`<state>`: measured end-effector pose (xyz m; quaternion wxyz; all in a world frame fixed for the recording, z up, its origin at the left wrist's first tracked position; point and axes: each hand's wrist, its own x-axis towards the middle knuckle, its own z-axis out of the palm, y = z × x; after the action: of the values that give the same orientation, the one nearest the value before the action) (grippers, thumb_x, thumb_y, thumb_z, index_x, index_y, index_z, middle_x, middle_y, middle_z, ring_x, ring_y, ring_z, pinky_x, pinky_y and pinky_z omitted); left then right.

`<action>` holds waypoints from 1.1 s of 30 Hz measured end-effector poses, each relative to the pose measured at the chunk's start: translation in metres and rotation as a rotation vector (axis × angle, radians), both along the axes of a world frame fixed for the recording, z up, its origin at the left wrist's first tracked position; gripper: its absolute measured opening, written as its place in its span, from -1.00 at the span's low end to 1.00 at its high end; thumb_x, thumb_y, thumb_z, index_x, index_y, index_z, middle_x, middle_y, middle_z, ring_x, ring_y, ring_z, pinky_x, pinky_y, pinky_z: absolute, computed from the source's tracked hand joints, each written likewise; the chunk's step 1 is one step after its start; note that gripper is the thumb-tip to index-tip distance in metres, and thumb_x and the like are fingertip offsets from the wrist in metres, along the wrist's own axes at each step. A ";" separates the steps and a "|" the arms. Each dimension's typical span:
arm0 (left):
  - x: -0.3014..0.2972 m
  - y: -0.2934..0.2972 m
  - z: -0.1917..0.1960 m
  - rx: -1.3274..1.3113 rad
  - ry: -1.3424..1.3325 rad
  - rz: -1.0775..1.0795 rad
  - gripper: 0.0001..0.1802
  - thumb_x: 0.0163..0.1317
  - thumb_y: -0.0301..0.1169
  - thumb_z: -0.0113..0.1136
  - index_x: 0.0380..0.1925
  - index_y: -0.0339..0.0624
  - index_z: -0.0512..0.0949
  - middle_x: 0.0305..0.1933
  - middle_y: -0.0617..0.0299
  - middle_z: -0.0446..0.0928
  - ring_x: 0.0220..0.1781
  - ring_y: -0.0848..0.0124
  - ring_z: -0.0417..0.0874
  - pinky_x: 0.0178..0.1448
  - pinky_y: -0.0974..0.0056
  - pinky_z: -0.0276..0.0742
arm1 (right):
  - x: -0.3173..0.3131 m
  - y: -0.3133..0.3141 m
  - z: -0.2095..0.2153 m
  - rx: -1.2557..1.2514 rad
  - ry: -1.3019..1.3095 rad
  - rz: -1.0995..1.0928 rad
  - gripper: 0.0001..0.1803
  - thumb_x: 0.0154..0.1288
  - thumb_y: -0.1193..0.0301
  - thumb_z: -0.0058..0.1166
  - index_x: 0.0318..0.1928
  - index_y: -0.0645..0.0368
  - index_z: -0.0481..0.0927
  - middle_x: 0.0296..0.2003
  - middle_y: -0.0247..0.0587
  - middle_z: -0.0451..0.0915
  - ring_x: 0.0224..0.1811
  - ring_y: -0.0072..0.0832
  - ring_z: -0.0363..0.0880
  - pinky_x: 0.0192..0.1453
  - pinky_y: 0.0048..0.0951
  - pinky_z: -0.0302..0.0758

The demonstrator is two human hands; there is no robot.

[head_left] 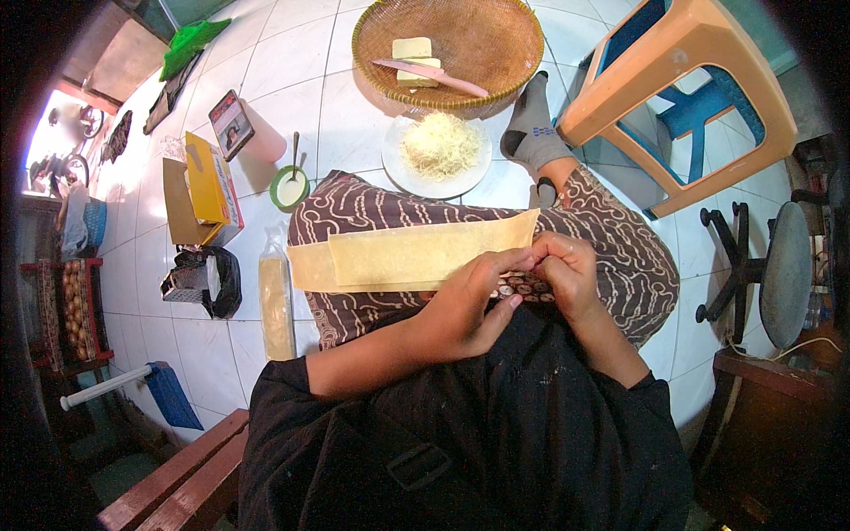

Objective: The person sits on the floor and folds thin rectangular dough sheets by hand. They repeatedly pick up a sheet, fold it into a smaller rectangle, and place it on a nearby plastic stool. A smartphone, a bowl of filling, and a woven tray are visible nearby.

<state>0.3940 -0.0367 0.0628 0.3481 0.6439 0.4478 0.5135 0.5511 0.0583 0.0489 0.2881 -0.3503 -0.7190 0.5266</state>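
Observation:
Two long, pale yellow strips of pastry sheet lie overlapped across the patterned cloth on my lap. At their right end, my left hand is closed on the lower edge, its thumb pointing toward the other hand. My right hand has its fingers curled in a pinch at the same end, touching the left fingertips. What lies between the fingers there is partly hidden. Beyond my lap stands a white plate heaped with grated cheese. A clear packet of more pastry strips rests on the floor at the left.
A woven basket holds cheese blocks and a pink knife. Left are a green bowl with a spoon, a propped phone, a yellow box and a metal grater. An orange-and-blue stool stands right.

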 end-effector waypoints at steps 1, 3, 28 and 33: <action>0.002 -0.001 -0.005 -0.034 -0.036 0.010 -0.39 0.01 -0.66 0.12 0.11 -0.32 0.19 -0.07 -0.07 0.41 -0.01 0.10 0.48 0.05 0.21 0.39 | 0.001 0.000 0.000 -0.023 -0.002 0.012 -0.93 -0.10 0.56 -0.13 -0.60 0.28 0.44 -0.66 -0.30 0.43 -0.61 -0.60 0.39 -0.52 -0.59 0.24; 0.003 -0.001 -0.007 -0.083 -0.102 0.016 -0.38 0.03 -0.69 0.09 0.14 -0.33 0.16 -0.04 -0.04 0.37 0.03 0.19 0.46 0.10 0.25 0.37 | 0.002 0.001 0.001 -0.069 -0.005 0.033 -0.92 -0.11 0.56 -0.14 -0.59 0.28 0.44 -0.67 -0.32 0.42 -0.61 -0.61 0.37 -0.52 -0.60 0.24; -0.001 0.002 -0.015 -0.193 -0.153 0.039 -0.40 0.07 -0.77 0.03 0.15 -0.34 0.15 -0.21 0.18 0.32 -0.11 0.49 0.41 0.02 0.42 0.40 | -0.007 0.001 0.019 -0.218 0.095 0.190 -0.89 -0.11 0.52 -0.07 -0.54 0.32 0.47 -0.53 -0.27 0.48 -0.46 -0.57 0.41 -0.34 -0.61 0.30; -0.001 0.003 -0.018 -0.161 -0.181 0.034 -0.42 0.08 -0.78 0.01 0.14 -0.34 0.17 -0.25 0.20 0.32 -0.17 0.51 0.41 -0.02 0.42 0.42 | -0.008 0.000 0.020 -0.214 0.063 0.180 -0.85 -0.17 0.46 -0.05 -0.56 0.32 0.46 -0.55 -0.24 0.48 -0.46 -0.52 0.42 -0.31 -0.58 0.28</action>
<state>0.3929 -0.0333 0.0446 0.4288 0.5572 0.4653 0.5377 0.5428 0.0583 0.0691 0.2228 -0.2965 -0.6778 0.6348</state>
